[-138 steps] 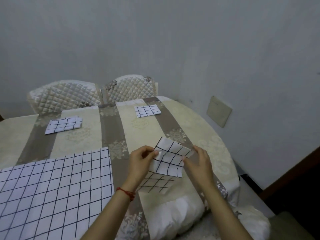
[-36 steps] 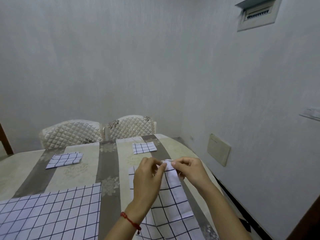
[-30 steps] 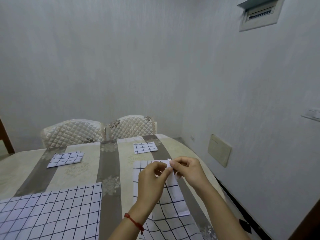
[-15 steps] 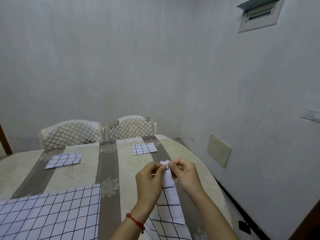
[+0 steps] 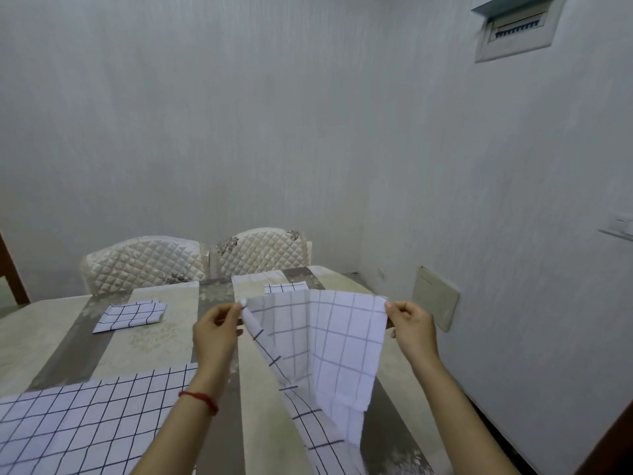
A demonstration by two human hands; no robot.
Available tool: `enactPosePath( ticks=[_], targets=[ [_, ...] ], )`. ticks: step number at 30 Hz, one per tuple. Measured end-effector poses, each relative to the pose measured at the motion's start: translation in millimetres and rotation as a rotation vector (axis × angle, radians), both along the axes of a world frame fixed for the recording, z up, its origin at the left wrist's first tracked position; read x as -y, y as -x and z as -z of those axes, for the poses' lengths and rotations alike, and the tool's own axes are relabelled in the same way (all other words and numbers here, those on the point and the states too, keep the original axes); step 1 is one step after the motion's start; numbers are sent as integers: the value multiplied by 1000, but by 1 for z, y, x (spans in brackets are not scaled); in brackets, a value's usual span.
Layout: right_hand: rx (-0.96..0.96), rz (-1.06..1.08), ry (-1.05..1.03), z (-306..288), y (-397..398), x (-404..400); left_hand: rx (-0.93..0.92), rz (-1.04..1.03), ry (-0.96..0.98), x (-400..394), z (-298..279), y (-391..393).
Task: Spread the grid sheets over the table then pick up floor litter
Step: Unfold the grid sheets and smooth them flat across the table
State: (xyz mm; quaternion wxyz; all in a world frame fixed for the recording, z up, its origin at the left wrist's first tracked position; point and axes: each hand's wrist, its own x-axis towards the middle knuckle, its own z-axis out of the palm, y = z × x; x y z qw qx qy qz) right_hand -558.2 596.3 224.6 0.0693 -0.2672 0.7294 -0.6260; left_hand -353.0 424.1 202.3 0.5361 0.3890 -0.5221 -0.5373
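**Both hands stretch a grid sheet open above the table**

Pinching the two top corners of a white cloth sheet printed with a dark grid (image 5: 329, 341), the left hand (image 5: 215, 334) and the right hand (image 5: 412, 329) hold it spread between them in the air, thumb and fingertips pressed together on the fabric. A thin red string bracelet (image 5: 202, 399) circles the left wrist. Below the grip the sheet hangs in a loose fold, its lower end trailing down toward the near edge of the frame.

Under the hands lies a table covered in a cream floral cloth with grey-brown stripes (image 5: 154, 341). Left of and below the left hand, a large unfolded grid sheet (image 5: 85, 419) lies flat on it. Beyond the left hand sits a small folded grid cloth (image 5: 130, 317); another folded grid cloth (image 5: 284, 288) shows just past the held sheet's top edge. Two chairs with quilted cream covers (image 5: 191, 260) stand at the far side, against pale textured walls (image 5: 239, 132). To the right of the right hand a beige wall plate (image 5: 435, 298) is fixed low, and a recessed wall box (image 5: 513, 27) sits high above.
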Motion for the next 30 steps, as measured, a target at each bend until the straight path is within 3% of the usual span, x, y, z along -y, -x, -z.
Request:
enactPosePath(
  ticks=[11,19,23,30],
  targets=[
    [-47,124,-174,3,77,15,79,-67,-163,84,11,-27],
    [-88,103,-240,-1,110,65,-2,-23,-227,125,-5,-8],
    [-107,108,-183,-12,130,89,-34,-6,-164,150,-27,-2],
    [-37,78,125,-14,142,81,-22,57,34,148,-52,-21]
  ],
)
